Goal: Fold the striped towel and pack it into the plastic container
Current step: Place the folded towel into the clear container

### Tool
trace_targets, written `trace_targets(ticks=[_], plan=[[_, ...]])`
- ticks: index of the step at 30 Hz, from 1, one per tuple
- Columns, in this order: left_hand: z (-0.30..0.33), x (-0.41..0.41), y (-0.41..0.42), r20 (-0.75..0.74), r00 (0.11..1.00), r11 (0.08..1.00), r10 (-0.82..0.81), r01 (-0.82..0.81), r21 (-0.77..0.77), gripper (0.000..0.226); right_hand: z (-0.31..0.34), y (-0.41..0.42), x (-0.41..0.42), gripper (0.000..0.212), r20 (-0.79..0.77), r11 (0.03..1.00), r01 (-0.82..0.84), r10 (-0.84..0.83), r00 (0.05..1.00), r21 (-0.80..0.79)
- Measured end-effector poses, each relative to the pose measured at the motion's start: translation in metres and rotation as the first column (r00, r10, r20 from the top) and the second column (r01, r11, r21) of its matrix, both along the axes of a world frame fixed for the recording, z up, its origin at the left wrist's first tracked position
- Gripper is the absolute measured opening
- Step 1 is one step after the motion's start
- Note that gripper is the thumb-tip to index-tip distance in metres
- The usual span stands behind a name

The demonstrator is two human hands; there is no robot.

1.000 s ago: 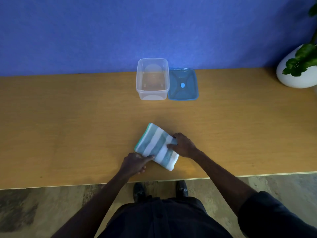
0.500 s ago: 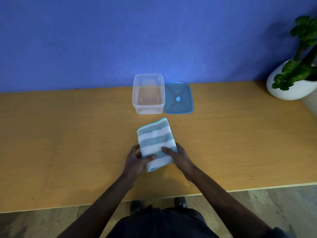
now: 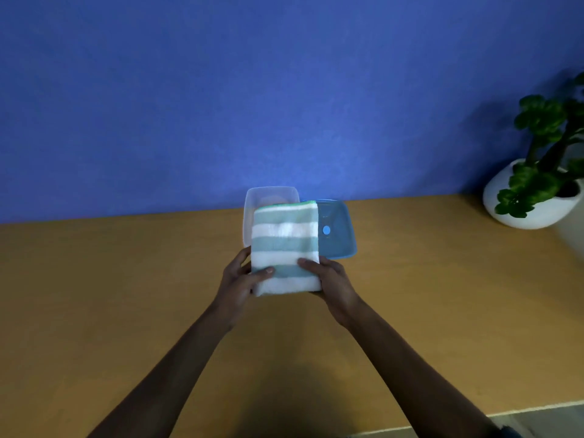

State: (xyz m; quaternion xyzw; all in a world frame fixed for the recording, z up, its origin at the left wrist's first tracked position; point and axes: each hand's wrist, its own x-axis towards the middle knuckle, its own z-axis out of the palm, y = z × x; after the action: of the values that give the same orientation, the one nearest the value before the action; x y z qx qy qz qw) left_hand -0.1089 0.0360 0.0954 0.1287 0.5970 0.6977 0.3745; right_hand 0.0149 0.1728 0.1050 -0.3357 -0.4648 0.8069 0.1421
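Observation:
The striped towel (image 3: 284, 241), folded into a thick rectangle of teal and white bands, is lifted off the wooden table (image 3: 126, 295). My left hand (image 3: 238, 279) grips its near left edge and my right hand (image 3: 331, 279) grips its near right edge, thumbs on top. The towel's far half hangs in front of the clear plastic container (image 3: 252, 200), hiding most of it; only the container's back and left rim show. Whether the towel touches the container cannot be told.
A blue lid (image 3: 338, 230) lies flat just right of the container, partly behind the towel. A white pot with a green plant (image 3: 534, 191) stands at the far right. A blue wall (image 3: 252, 90) runs along the table's back edge.
Both hands took the folded towel at its sides, lifted it off the table and carried it away from me towards the container. The camera has tilted up.

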Motion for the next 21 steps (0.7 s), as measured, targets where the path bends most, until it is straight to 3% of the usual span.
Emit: trace_targets(ticks=[5,9,15,21], plan=[[-0.003,-0.038,0.030,-0.039,0.996,0.996,0.077,-0.079,-0.044,0.032,0.001,0.026,-0.048,0.004,0.099,0.970,0.028,-0.053,0.994,0.243],[-0.011,-0.069,0.055,-0.218,0.966,0.972,0.141,-0.177,-0.156,0.017,-0.007,0.049,-0.083,0.018,0.197,0.925,0.019,-0.102,0.975,0.380],[-0.025,-0.102,0.086,-0.395,0.911,0.924,0.115,-0.244,-0.294,0.016,-0.020,0.080,-0.123,0.030,0.341,0.868,-0.078,-0.109,0.934,0.491],[-0.039,-0.123,0.098,-0.488,0.873,0.793,0.019,-0.311,-0.524,0.052,-0.039,0.097,-0.149,0.037,0.460,0.831,-0.177,-0.104,0.882,0.527]])
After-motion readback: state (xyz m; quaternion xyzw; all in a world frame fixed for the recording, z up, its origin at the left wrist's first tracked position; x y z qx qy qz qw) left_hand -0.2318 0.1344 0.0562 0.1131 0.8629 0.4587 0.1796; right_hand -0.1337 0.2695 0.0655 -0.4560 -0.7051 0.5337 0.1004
